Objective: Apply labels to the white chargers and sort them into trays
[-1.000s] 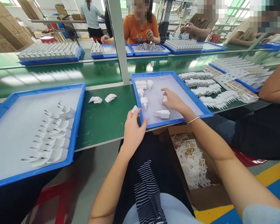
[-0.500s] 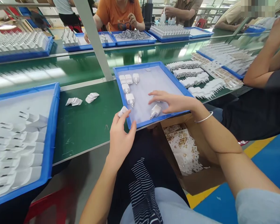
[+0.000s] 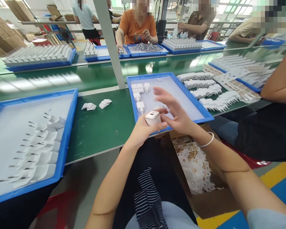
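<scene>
My left hand (image 3: 143, 128) is closed around a white charger plug (image 3: 153, 118), its face with a dark port slot turned up. Close beside it, my right hand (image 3: 177, 111) hovers with fingers spread and blurred, over the near part of a blue-rimmed tray (image 3: 193, 109). Several white charger plugs (image 3: 140, 107) lie along that tray's left side, pins showing on some. Part of another white piece (image 3: 164, 107) shows behind my fingers, mostly hidden.
At left, a blue tray (image 3: 70, 127) holds rows of plugs. Two small stacks of white pieces (image 3: 105, 103) lie on the green table (image 3: 97, 127). Plug rows (image 3: 205, 92) stand right of my tray. Below is a carton (image 3: 212, 203) of scraps. Co-workers sit opposite and at right.
My left hand has moved right with its plug, now beside my right hand. The plug formerly by my right hand is hidden or gone from its spot. The view has shifted.
</scene>
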Motion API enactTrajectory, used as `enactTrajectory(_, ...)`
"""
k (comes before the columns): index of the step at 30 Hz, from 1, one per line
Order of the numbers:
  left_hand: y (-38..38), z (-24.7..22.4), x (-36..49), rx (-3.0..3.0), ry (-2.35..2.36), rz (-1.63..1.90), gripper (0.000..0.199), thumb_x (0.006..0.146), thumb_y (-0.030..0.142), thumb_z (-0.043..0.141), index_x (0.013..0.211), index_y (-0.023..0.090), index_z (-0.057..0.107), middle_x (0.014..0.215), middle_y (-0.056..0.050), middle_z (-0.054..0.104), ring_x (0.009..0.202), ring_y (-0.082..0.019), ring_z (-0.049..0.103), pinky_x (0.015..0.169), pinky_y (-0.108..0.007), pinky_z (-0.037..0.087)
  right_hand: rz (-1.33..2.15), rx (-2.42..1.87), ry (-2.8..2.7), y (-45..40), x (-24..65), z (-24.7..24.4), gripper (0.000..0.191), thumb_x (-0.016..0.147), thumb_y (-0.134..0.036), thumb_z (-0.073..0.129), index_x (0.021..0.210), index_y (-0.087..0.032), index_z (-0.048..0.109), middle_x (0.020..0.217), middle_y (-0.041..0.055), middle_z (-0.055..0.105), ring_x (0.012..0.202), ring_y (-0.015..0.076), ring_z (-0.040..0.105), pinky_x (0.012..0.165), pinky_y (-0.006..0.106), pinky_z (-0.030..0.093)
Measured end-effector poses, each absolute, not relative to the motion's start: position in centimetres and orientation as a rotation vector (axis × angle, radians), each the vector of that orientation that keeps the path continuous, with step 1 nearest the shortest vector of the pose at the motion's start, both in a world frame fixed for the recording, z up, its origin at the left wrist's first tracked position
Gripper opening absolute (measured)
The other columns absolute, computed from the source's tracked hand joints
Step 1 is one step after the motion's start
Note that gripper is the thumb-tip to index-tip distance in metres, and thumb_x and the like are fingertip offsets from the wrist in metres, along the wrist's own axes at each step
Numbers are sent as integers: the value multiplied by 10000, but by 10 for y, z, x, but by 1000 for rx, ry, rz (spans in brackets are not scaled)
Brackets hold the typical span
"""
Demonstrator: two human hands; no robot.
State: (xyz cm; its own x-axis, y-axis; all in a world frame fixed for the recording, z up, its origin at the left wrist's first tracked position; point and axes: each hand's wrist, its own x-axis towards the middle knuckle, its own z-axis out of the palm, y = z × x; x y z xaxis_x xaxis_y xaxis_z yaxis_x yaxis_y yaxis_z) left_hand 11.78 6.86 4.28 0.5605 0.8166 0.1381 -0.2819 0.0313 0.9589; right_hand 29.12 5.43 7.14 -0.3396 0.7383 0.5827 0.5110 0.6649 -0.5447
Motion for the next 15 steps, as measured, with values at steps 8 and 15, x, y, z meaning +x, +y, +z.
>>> enactTrajectory(8, 38, 46, 97, 1578, 732, 1157, 420, 780, 230, 788, 1192, 231, 705, 708, -15, 674, 812, -226, 660, 913, -460, 543, 383, -1618, -1801, 88, 345, 34, 480, 761, -304, 719, 1218, -182, 639, 1330, 163, 637, 1327, 412, 515, 1152, 620, 354)
enactTrajectory(15, 31, 29, 87, 1438, 782, 1211, 389, 788, 270, 796, 1168, 227, 728, 805, -33, 700, 830, -215, 696, 913, -420, 569, 573, -1495, -1662, 97, 346, 11, 461, 713, -441, 785, 1084, -205, 645, 1114, 120, 712, 1051, 318, 670, 926, 523, 564)
